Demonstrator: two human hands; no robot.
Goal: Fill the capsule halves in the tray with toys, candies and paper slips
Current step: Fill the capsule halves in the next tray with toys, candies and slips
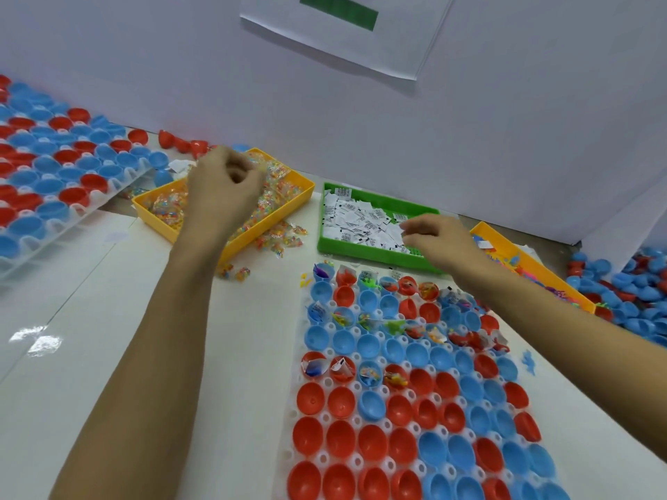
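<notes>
Capsule halves [408, 424] sit in the tray [364, 460] on the bench [108, 319] near me. I see my left hand [223, 185] curled over the candies [169, 207]. My right hand [438, 243] pinches paper slips [361, 220]. What the left grip holds, I cannot tell.

— What hung on the wall behind the bench?
— A white sheet of paper [346, 34] with a green block printed on it, its lower corner curling off the pale wall [505, 113].
— And underneath everything?
— A glossy white table [90, 319].
</notes>
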